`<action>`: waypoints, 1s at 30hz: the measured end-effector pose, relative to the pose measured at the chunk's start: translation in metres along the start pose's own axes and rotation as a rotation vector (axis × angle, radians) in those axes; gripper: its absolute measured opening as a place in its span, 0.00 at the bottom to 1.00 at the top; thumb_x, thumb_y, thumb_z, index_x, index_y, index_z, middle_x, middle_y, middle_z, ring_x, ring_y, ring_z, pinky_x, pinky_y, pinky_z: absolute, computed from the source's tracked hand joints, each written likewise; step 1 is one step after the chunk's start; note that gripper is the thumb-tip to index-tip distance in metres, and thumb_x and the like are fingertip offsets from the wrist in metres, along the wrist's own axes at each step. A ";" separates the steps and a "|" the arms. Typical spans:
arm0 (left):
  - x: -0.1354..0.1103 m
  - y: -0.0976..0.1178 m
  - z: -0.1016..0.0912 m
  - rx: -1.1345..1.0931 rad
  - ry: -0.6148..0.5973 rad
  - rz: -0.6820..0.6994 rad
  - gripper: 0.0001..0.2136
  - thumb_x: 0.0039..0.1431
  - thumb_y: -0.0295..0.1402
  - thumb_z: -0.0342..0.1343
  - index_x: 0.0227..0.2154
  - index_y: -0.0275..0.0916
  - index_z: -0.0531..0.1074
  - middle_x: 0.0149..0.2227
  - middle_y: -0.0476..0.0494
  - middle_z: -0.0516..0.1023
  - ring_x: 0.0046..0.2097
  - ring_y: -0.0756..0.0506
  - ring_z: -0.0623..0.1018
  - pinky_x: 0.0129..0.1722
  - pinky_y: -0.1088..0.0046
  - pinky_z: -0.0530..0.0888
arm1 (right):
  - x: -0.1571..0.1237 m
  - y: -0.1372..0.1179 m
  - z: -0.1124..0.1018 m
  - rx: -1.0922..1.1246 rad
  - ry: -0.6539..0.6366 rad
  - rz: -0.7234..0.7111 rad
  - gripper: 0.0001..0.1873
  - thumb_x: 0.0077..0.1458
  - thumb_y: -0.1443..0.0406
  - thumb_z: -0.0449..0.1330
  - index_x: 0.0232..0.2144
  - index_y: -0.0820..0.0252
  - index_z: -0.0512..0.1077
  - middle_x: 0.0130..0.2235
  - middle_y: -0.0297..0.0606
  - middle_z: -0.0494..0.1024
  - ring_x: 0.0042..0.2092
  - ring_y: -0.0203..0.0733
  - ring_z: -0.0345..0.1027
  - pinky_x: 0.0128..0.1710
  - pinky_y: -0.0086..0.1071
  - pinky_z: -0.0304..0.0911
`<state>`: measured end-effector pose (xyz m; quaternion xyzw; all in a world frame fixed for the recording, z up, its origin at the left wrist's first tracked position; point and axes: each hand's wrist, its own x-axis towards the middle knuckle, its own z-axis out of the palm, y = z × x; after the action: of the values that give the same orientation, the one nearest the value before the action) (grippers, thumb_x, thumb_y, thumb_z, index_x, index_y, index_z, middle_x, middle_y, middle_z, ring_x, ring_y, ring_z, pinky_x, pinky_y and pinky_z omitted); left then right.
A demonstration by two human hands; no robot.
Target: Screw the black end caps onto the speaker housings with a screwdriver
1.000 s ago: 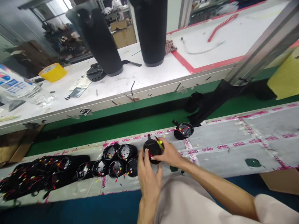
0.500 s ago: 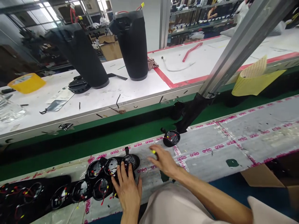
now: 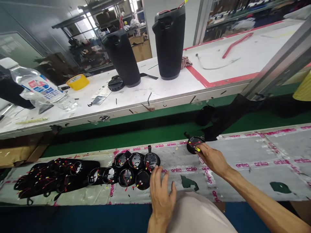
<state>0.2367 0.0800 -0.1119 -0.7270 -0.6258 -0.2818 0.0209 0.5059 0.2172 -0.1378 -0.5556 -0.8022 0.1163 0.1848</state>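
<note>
My right hand reaches the right edge of a lone round black speaker part with red wires. A small yellow-ended thing shows at its pinched fingertips; its kind is unclear. My left hand is open, fingers stretched out, and its fingertips are beside the nearest round black part of a close group. That group includes a lower black part and several others, with red wires and small connectors on top. Whether my left fingertips touch a part I cannot tell.
More black parts with wires lie piled at the bench's left. On the white table behind stand two black cylindrical speaker bodies, a yellow tape roll and a tilted clear bottle. A metal post rises at right.
The view has swung left, bringing the bottle into sight. My right hand has moved from between the group and the lone part to that part's edge. My left hand has drawn back from over the group.
</note>
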 end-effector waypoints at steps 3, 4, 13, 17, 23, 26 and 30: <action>0.003 0.012 0.009 -0.199 -0.131 -0.091 0.23 0.59 0.26 0.58 0.57 0.41 0.67 0.63 0.34 0.67 0.65 0.37 0.67 0.61 0.54 0.70 | 0.001 -0.015 -0.018 0.271 0.003 0.122 0.11 0.62 0.57 0.55 0.42 0.56 0.70 0.41 0.42 0.79 0.40 0.49 0.75 0.34 0.36 0.68; 0.008 0.015 0.010 -0.284 -0.183 -0.159 0.26 0.58 0.27 0.59 0.60 0.41 0.64 0.64 0.33 0.66 0.66 0.37 0.66 0.63 0.53 0.69 | 0.000 -0.022 -0.027 0.396 -0.026 0.201 0.11 0.60 0.55 0.57 0.39 0.55 0.70 0.36 0.39 0.78 0.36 0.47 0.74 0.32 0.36 0.67; 0.091 0.007 -0.032 -0.985 -0.757 -0.447 0.31 0.56 0.47 0.63 0.60 0.40 0.69 0.56 0.40 0.78 0.56 0.36 0.77 0.58 0.57 0.72 | -0.005 -0.070 -0.066 1.246 -0.516 0.388 0.25 0.45 0.51 0.73 0.36 0.56 0.66 0.24 0.25 0.68 0.22 0.34 0.62 0.23 0.29 0.62; 0.085 0.008 -0.031 -1.009 -0.731 -0.582 0.30 0.50 0.46 0.67 0.54 0.36 0.72 0.51 0.39 0.81 0.53 0.34 0.78 0.54 0.59 0.74 | -0.009 -0.078 -0.050 1.287 -0.484 0.351 0.24 0.46 0.52 0.73 0.35 0.57 0.68 0.26 0.26 0.69 0.22 0.33 0.63 0.23 0.28 0.61; 0.063 0.021 -0.023 -1.089 -0.627 -0.605 0.26 0.58 0.43 0.62 0.57 0.37 0.71 0.59 0.40 0.77 0.61 0.36 0.72 0.62 0.59 0.68 | -0.023 -0.069 -0.026 1.400 -0.483 0.411 0.25 0.45 0.54 0.74 0.39 0.57 0.69 0.31 0.28 0.73 0.24 0.33 0.66 0.24 0.29 0.62; 0.059 0.024 -0.021 -1.094 -0.621 -0.628 0.26 0.57 0.43 0.62 0.56 0.36 0.71 0.56 0.40 0.79 0.59 0.36 0.74 0.61 0.59 0.69 | -0.028 -0.065 -0.020 1.431 -0.471 0.477 0.25 0.44 0.55 0.74 0.40 0.56 0.69 0.31 0.27 0.73 0.24 0.33 0.65 0.24 0.30 0.62; 0.059 0.027 -0.018 -1.011 -0.592 -0.628 0.29 0.54 0.42 0.66 0.57 0.37 0.70 0.58 0.40 0.77 0.60 0.36 0.74 0.60 0.60 0.69 | -0.031 -0.064 -0.018 1.482 -0.444 0.531 0.25 0.44 0.56 0.75 0.40 0.56 0.69 0.36 0.29 0.73 0.25 0.32 0.66 0.25 0.29 0.63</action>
<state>0.2586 0.1205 -0.0623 -0.4773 -0.5779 -0.3218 -0.5784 0.4689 0.1650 -0.1016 -0.4246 -0.3767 0.7637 0.3075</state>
